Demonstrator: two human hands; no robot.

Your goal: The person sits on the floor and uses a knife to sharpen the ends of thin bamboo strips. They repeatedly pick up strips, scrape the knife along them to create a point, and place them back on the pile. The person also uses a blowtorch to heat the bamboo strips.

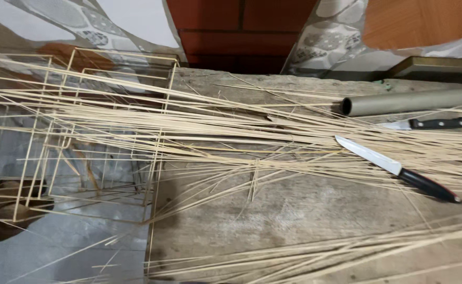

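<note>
Bamboo strips [231, 126], thin and pale, lie in a long loose sheaf across the wooden bench [294, 210], running left to right and overhanging its left edge. Neither hand is in the head view, so pose and grip cannot be told for left or right. A second bunch of strips [320, 252] lies along the near edge of the bench, apart from the main sheaf. A frame [83, 137], an open box-shaped cage built of the same thin sticks, stands off the left end of the bench; the sheaf's ends pass over its top, and nothing clear sits inside it. A knife [394, 167] with a white blade and black handle rests on the strips at right. A smaller knife [430, 124] lies just beyond it, near a grey tube [409, 101] lying on its side, open end facing left.
</note>
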